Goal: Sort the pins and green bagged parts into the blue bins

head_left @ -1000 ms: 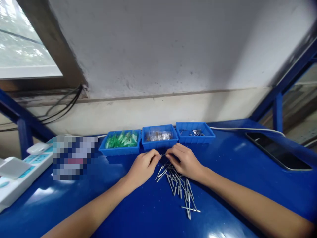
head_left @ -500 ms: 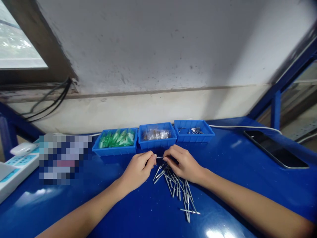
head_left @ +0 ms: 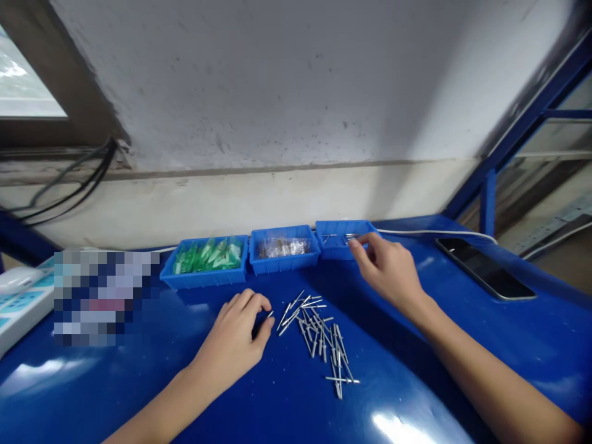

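Note:
My left hand (head_left: 238, 336) is at the left edge of a loose pile of silver blind rivets (head_left: 319, 333) on the blue table. Its thumb and forefinger are curled around a single rivet (head_left: 270, 314), of which only a short bit shows. My right hand (head_left: 388, 265) is over the front right side of the right blue bin (head_left: 335, 250), thumb and forefinger brought together. Whatever lies between those fingertips is too small to make out. A few rivets lie inside that bin, partly covered by the hand.
Left of that bin stand a blue bin (head_left: 284, 264) with clear plastic packets and another blue bin (head_left: 203, 280) with green pieces. A black phone (head_left: 485, 269) lies at the right. At the far left is a white power strip (head_left: 28, 308). A white cable (head_left: 435, 232) runs along the back.
My hands have separated from a rivet they both held. The right hand has gone up and right to the right bin; the left has dropped slightly, back and left. The view has shifted a little.

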Available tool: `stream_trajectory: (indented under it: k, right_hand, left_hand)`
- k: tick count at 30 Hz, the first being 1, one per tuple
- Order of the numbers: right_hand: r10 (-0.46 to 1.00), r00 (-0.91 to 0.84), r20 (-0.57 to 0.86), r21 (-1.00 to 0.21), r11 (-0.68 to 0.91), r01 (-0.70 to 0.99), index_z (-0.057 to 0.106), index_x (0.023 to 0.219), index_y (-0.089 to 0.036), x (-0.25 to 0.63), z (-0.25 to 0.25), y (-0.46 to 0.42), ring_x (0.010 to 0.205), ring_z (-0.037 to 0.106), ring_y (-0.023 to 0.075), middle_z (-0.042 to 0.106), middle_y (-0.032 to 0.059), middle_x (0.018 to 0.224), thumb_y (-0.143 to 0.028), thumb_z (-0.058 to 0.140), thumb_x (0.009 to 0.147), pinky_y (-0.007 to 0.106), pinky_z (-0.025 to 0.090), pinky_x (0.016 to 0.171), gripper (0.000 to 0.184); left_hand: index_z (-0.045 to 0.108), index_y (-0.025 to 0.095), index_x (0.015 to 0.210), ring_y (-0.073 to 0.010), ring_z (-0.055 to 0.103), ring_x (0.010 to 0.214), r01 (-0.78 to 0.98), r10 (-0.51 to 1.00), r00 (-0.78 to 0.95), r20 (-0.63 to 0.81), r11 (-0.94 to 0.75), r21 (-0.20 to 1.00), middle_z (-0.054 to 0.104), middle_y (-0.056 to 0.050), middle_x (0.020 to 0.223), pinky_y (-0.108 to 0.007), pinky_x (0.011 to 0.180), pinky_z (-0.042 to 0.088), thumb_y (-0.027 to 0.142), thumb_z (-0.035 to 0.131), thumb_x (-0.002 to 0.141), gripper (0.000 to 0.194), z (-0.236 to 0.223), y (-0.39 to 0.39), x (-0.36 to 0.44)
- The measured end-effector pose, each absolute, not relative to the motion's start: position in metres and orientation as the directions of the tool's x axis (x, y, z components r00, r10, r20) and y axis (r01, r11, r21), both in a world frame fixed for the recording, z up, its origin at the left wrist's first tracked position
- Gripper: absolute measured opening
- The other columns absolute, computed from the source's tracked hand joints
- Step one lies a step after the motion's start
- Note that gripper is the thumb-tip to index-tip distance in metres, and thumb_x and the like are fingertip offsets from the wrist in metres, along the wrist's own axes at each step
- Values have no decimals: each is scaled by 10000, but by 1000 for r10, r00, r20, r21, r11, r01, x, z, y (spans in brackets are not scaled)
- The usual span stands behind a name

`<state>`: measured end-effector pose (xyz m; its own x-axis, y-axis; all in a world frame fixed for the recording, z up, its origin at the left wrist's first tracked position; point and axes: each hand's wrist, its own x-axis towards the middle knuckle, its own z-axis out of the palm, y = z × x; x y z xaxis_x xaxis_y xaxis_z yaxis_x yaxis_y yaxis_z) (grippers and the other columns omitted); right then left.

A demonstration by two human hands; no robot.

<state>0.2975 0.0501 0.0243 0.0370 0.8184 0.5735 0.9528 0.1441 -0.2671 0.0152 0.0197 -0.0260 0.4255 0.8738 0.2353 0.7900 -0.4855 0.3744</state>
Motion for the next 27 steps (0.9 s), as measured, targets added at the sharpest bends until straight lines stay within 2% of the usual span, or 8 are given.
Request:
stream_trajectory:
  k: [4, 6, 10, 14, 17, 21, 24, 27]
  right_hand:
    - [816, -353, 459, -338, 527, 779, 608, 886, -186, 268, 3, 35, 620, 553, 159, 605, 20, 650, -380, 445, 897, 294, 386, 628, 254]
    - [767, -474, 433, -390, 633, 668, 608, 973, -181, 256, -8, 31, 740, 577, 180, 640, 52, 782, -363, 468, 891, 322, 426, 702, 245]
    - [841, -391, 374, -608, 541, 582, 538, 1150, -190, 242, -19, 29, 1006, 574, 228, 627, 105, 1072, -390, 451, 901, 394, 456, 852, 331]
    - [880, -401, 256, -759, 439, 480, 524, 1164, -215, 236, -17, 25, 994, 612, 202, 654, 73, 1073, -391, 360, 942, 379, 474, 864, 328]
    - [826, -488, 283, -746, 509, 429, 543, 1138, -223, 232, -14, 20, 972, 614, 186, 659, 59, 1056, -348, 352, 950, 350, 476, 851, 295]
    - [784, -522, 336, -692, 581, 428, 524, 1151, -206, 230, -14, 18, 947, 611, 178, 649, 63, 1056, -309, 411, 930, 330, 477, 826, 268]
    - [752, -497, 432, -596, 652, 469, 520, 1136, -179, 229, -16, 18, 930, 595, 199, 638, 83, 1042, -314, 545, 857, 342, 473, 799, 311]
    - [684, -483, 547, -475, 729, 493, 570, 987, -171, 229, -17, 20, 818, 573, 186, 639, 69, 895, -270, 538, 859, 336, 460, 736, 165]
  left_hand:
    - [535, 228, 827, -201, 520, 818, 774, 875, 461, 147, -478, 416, 571, -18, 847, -359, 741, 397, 264, 395, 902, 163, -23, 24, 18]
    - [540, 227, 819, -195, 515, 839, 751, 868, 474, 148, -486, 446, 579, -12, 859, -358, 773, 392, 265, 403, 909, 168, -20, 25, 20]
    - [540, 222, 842, -183, 534, 865, 703, 866, 449, 222, -495, 510, 599, -11, 887, -337, 783, 404, 250, 413, 912, 147, -16, 25, 27]
    - [581, 218, 852, -164, 573, 790, 635, 846, 450, 287, -529, 563, 626, -4, 821, -297, 733, 434, 234, 443, 900, 147, -15, 26, 34]
    - [629, 218, 838, -151, 589, 763, 574, 816, 484, 315, -568, 590, 645, 0, 787, -270, 708, 449, 230, 451, 901, 188, -15, 26, 33]
    - [635, 232, 971, -134, 619, 788, 525, 808, 476, 347, -577, 626, 662, -1, 861, -250, 727, 465, 202, 427, 913, 217, -16, 24, 28]
    - [568, 228, 1038, -118, 635, 784, 496, 834, 438, 335, -536, 683, 660, 5, 875, -234, 731, 471, 195, 413, 918, 200, -18, 22, 27]
    - [502, 212, 984, -113, 635, 737, 481, 862, 394, 320, -490, 727, 650, 24, 789, -221, 686, 467, 217, 431, 913, 100, -19, 20, 28]
